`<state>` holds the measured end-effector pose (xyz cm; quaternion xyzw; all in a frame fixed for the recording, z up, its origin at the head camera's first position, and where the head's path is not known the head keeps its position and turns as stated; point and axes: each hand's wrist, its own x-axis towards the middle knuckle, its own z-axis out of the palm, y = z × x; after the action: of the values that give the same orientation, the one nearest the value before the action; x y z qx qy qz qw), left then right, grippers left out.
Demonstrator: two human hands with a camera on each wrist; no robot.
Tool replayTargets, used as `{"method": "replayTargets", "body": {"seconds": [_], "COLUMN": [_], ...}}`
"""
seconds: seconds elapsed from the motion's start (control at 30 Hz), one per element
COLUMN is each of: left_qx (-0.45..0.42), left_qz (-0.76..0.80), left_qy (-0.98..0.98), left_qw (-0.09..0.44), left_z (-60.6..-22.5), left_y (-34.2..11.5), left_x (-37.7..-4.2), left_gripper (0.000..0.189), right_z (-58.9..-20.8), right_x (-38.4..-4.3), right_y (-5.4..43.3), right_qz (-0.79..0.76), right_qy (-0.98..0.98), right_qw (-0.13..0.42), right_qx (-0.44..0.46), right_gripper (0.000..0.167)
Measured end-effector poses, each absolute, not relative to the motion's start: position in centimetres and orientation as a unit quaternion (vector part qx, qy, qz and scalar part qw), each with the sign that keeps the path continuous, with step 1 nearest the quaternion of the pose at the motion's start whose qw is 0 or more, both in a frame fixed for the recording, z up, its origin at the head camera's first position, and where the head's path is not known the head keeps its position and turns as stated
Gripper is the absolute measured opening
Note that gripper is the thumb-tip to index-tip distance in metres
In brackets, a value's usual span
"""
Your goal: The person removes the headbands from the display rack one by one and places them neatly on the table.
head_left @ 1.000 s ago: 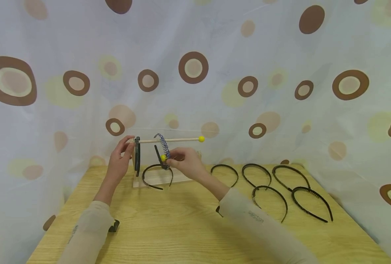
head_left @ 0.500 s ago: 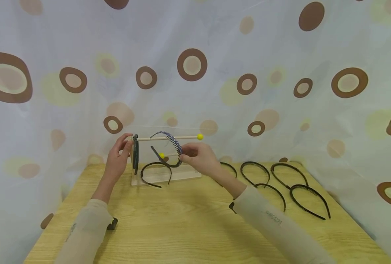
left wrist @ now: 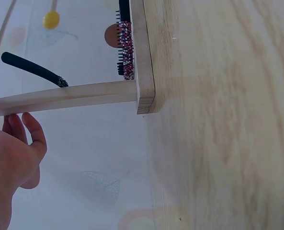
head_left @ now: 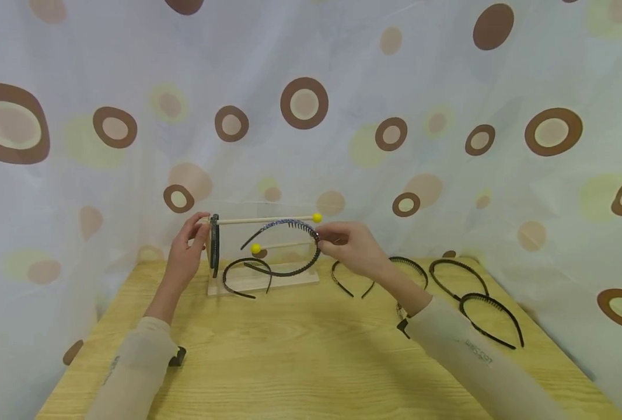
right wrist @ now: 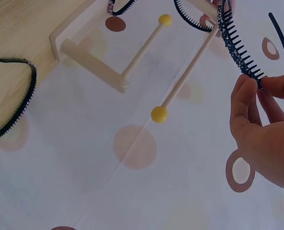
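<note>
Right fingers [right wrist: 242, 101], glittery headband [right wrist: 234, 50] between tips

I have left hand [left wrist: 12, 158] holding wooden post [left wrist: 70, 96], fingers bent. Post joins wooden base [left wrist: 143, 57]; beaded headband [left wrist: 127, 50] beside base, teeth pointing away from it. Dark headband [left wrist: 31, 67] partly behind post. On my feed, yellow ball [left wrist: 51, 20] near top edge, wood-grain table [left wrist: 228, 115] at right.

I've got a yellowish wood-grain tabletop [head_left: 290, 356] on my feed, with a wooden stand [head_left: 306, 277] toward the back left and some dark headbands [head_left: 509, 314] scattered across the right side.
</note>
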<state>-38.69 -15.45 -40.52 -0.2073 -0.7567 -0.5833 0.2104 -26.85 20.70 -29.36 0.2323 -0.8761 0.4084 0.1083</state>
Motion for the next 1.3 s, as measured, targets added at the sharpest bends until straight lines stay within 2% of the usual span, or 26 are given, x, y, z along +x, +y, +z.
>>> {"method": "replayTargets", "body": {"seconds": [0.33, 0.67, 1.0, 1.3], "left_qx": [-0.210, -0.214, -0.212, -0.211], "left_qz": [-0.585, -0.588, -0.582, -0.591], "left_qy": [-0.753, -0.750, -0.755, -0.751], "left_qw": [0.215, 0.217, 0.215, 0.204], "left_z": [-40.5, -40.7, -40.6, -40.3], "left_y": [-15.4, -15.5, -15.5, -15.4], "left_x": [-38.7, -38.7, -38.7, -38.3], "left_gripper": [0.043, 0.044, 0.046, 0.045], "right_z": [-29.4, -30.9, -33.2, -36.0], "right_x": [-24.9, -24.7, -24.7, -25.4], "right_y": [25.3, 29.9, 32.8, 33.7], "right_qz": [0.379, 0.395, 0.508, 0.606], "right_qy": [-0.891, -0.883, -0.841, -0.784], "right_qw": [0.101, 0.105, 0.096, 0.035], "right_qx": [0.227, 0.232, 0.161, 0.131], "right_gripper": [0.020, 0.018, 0.032, 0.036]}}
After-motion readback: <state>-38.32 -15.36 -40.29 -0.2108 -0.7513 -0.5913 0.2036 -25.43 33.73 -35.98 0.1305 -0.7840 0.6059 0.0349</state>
